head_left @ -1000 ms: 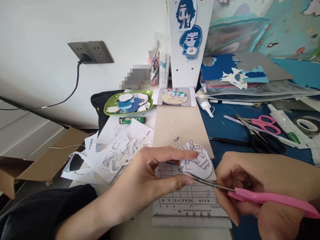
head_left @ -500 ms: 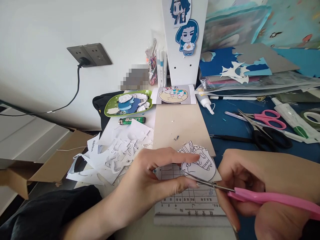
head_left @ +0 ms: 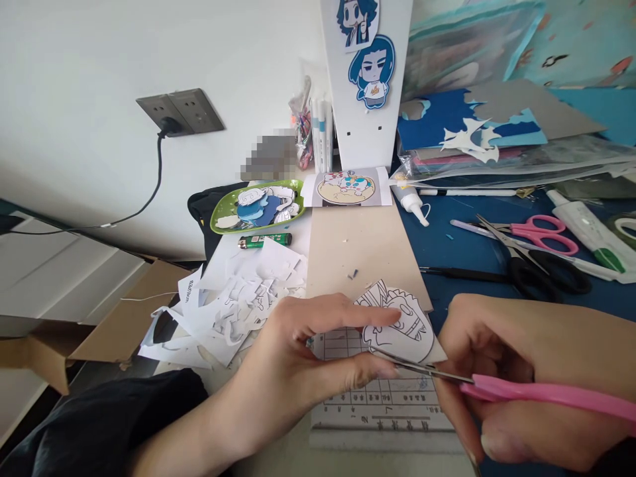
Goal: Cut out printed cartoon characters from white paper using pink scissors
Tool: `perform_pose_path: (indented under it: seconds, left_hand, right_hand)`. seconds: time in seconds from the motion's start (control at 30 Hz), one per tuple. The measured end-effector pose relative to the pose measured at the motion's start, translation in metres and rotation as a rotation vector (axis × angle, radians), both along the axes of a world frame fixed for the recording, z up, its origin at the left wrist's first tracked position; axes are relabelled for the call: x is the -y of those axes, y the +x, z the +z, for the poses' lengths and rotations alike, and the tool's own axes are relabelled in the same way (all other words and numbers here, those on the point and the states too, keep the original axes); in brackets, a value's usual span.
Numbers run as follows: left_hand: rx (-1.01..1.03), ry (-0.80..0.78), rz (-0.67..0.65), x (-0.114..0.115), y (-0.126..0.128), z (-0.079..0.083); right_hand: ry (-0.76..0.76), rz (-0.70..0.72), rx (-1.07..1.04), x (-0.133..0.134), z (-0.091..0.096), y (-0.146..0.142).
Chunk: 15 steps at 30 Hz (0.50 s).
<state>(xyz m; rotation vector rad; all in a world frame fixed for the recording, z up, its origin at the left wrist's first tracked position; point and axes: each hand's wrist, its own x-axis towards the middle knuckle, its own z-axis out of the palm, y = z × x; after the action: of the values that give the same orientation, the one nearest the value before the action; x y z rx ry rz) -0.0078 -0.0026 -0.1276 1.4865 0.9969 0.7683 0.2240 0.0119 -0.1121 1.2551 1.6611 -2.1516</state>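
Note:
A white paper cutout [head_left: 405, 334] with a black line drawing of a cartoon face is pinched between the thumb and forefinger of my left hand [head_left: 318, 344]. My right hand [head_left: 507, 358] is wrapped round pink-handled scissors [head_left: 521, 389]. Their narrow blades reach left along the cutout's lower edge, close to my left thumb, and look nearly closed. A printed form sheet [head_left: 377, 414] lies under both hands, partly covered by them.
Paper scraps [head_left: 243, 298] are heaped at the left, by a green lighter [head_left: 265, 241] and a green tray [head_left: 218, 215] of cutouts. At right lie black scissors [head_left: 566, 271], a second pink pair [head_left: 544, 232], a glue bottle [head_left: 411, 202] and a white tube [head_left: 586, 222].
The whole view has shifted slightly. My right thumb sits a little differently on the pink scissors. My left hand keeps its pinch on the cutout, and the blades stay at its lower edge.

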Motion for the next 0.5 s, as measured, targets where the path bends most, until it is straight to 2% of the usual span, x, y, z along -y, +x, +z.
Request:
perform_pose_path:
  seconds: [0.1,0.27,0.5]
  left_hand:
    - [0.011,0.002,-0.002,0.0,0.0,0.0]
    - [0.005,0.048,0.015,0.001,0.0,-0.002]
    - [0.009,0.082,0.038,0.002,0.0,-0.003]
  right_hand:
    - [0.023,0.019,0.005,-0.003,0.0,-0.001]
    - [0.008,0.134,-0.02,-0.013,0.003,-0.006]
    - [0.04,0.039,-0.037,-0.005,0.005,-0.007]
